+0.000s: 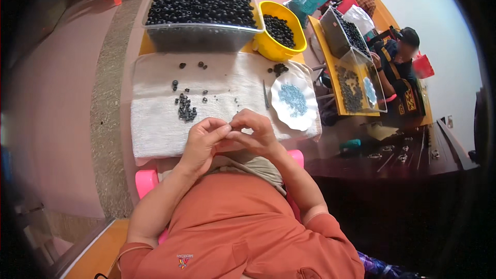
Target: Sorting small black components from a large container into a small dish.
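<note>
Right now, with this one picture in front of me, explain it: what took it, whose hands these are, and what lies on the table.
A wide camera worn on a person's head took it, looking down, so straight edges bend. The two bare hands are that person's own: the left hand and right hand meet fingertip to fingertip, pinching something too small to make out. Below them lies a white towel with a little heap of loose black beads. Beyond stand a clear tub and a yellow bowl holding more beads, and a white plate of pale blue pieces. Another person sits at right.

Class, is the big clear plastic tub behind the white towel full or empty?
Full: the clear plastic tub is heaped above its rim with small black rings.
</note>
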A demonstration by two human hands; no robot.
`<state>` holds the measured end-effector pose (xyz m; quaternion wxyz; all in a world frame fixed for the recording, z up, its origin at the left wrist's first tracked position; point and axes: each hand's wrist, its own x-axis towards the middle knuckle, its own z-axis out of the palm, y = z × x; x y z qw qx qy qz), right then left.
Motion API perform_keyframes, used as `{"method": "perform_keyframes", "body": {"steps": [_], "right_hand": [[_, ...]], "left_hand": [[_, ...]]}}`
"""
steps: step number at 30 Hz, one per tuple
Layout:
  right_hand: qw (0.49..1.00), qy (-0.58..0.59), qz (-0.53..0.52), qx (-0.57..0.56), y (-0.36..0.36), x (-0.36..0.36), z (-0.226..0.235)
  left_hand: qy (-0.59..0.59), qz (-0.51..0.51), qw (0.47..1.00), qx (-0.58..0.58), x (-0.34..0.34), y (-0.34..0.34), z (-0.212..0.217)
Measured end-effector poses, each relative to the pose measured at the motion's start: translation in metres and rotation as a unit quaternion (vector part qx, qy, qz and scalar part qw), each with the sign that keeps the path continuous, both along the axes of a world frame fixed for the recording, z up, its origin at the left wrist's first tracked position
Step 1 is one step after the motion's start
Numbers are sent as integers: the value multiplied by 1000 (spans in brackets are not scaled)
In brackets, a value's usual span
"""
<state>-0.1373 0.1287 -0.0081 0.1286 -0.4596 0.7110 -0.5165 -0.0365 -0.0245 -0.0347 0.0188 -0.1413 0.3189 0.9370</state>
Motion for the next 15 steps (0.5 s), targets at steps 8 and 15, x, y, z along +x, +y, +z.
{"method": "perform_keyframes", "body": {"steps": [8, 15], "right_hand": [[985, 147, -87, 37, 36, -10, 11], [899, 270, -211, 272, 109, -79, 30]], "left_hand": [[-9, 17, 1000, -18, 0, 3, -1], [-14, 5, 1000, -25, 0, 6, -1]]}}
